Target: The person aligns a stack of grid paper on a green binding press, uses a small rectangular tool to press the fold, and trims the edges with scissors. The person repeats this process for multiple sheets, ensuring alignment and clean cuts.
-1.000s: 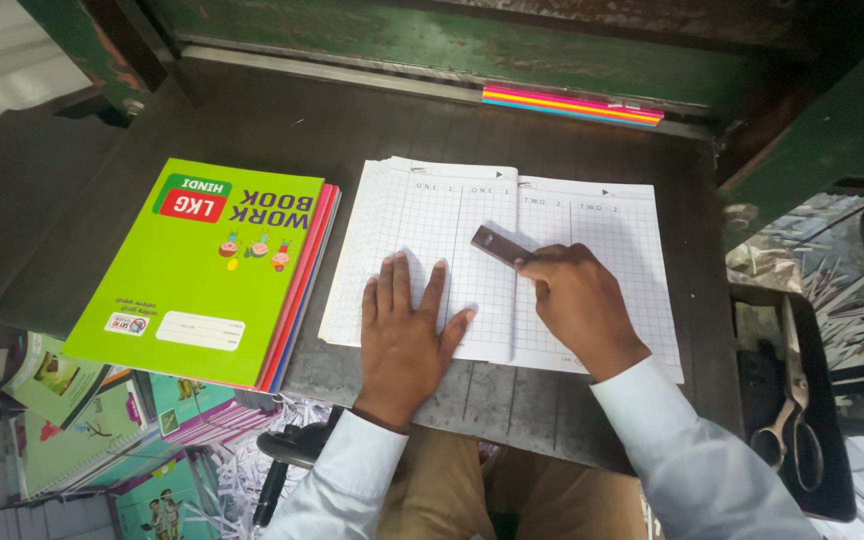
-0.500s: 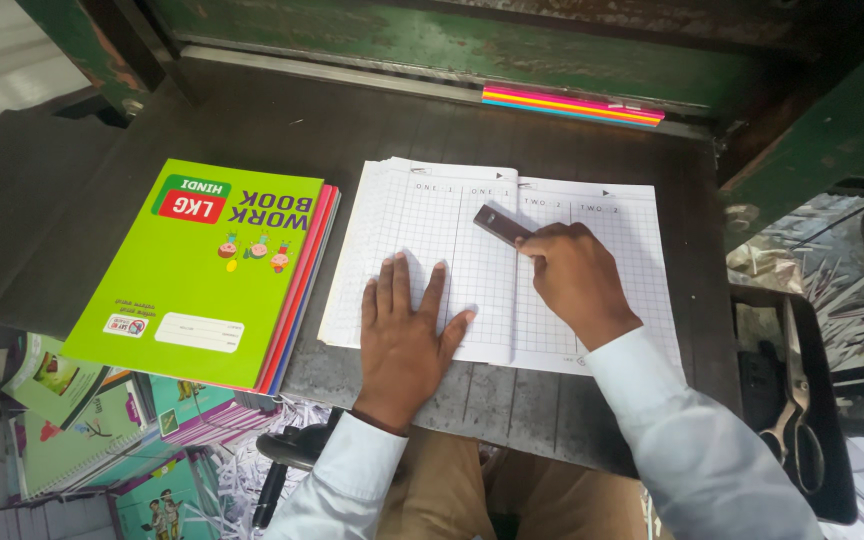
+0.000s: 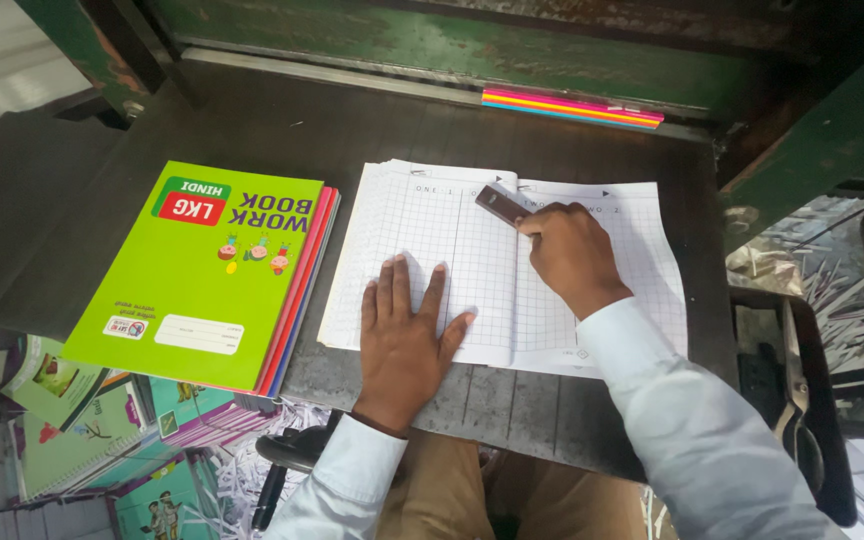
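Loose books: a heap of coloured booklets (image 3: 72,440) lies lower left of the frame, below the counter edge.
Workbook stack: a green-covered workbook (image 3: 202,275) tops a thin stack at centre left on the dark counter (image 3: 372,125), just beside the open notebook.
Left hand: the left hand (image 3: 407,335) lies flat, fingers spread and holding nothing, pressing the lower middle of the notebook's left page.
Notebook: the open squared notebook (image 3: 452,230) sits at centre frame, its near edge close to the counter's front.
Small block: a dark flat block (image 3: 499,203) rests tilted on the fold near the top.
Right hand: the right hand (image 3: 570,255) has its fingers closed on the block's lower end.
Coloured strips: a bundle of bright strips (image 3: 572,108) lies upper centre-right against the green wall.
Scissors: scissors (image 3: 797,400) lie on a dark tray at right.
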Action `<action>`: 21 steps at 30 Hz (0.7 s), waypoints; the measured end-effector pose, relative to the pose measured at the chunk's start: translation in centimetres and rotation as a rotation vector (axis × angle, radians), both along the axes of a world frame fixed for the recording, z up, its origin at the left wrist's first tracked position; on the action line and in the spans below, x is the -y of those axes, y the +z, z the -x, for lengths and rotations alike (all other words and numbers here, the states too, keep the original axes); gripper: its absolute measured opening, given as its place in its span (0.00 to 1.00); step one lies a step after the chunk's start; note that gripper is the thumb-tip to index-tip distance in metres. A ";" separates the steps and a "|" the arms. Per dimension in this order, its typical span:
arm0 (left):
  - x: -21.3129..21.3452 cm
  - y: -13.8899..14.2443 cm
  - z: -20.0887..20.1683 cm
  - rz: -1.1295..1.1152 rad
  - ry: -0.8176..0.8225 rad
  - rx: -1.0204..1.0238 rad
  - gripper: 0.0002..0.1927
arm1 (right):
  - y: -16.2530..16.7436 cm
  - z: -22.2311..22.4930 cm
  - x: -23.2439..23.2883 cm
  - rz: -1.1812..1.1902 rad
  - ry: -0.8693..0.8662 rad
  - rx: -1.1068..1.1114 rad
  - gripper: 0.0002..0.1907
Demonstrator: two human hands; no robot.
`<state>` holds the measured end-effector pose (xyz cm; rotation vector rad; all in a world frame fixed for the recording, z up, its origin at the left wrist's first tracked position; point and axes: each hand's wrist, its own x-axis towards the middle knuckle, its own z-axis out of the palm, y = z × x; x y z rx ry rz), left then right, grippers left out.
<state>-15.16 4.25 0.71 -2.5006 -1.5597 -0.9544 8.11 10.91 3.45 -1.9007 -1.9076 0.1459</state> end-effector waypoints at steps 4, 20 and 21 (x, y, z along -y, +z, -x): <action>0.1 0.0 0.0 -0.008 0.002 0.018 0.34 | -0.2 -0.2 -0.8 -0.028 0.013 0.028 0.16; 0.0 0.0 0.0 -0.012 0.001 0.005 0.33 | 0.0 -0.5 -3.6 0.029 -0.049 -0.035 0.16; 0.0 0.0 -0.1 -0.014 0.001 0.009 0.33 | 0.1 -0.6 -3.7 0.047 -0.057 -0.042 0.16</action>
